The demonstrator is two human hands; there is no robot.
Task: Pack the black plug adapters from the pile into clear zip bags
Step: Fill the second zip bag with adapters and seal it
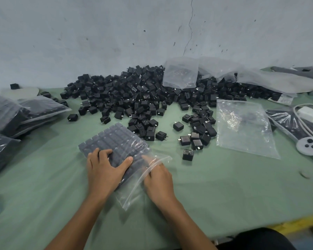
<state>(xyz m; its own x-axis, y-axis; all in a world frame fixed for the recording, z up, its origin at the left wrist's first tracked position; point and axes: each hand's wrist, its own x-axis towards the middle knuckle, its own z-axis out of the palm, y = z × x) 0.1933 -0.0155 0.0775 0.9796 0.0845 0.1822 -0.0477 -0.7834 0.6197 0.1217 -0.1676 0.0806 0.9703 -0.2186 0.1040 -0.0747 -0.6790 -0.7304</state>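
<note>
Where one filled bag (116, 139) lies, left hand (105, 168) and right hand (157, 179) press straight fingers (105, 152)

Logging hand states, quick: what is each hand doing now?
Left hand: open, pressing flat on the filled zip bag.
Right hand: at bag's mouth; cannot tell.

Bench (206, 186) was plain green, yellow strip (296, 222) on its near edge. Adapters (143, 91) in the pile all black. Packed zip bag (116, 141) was clear, the rows inside read grey through the film. Wall (98, 33) pale grey-blue, dark specks, one thin crack. Charger (309, 113) at right was white.
</note>
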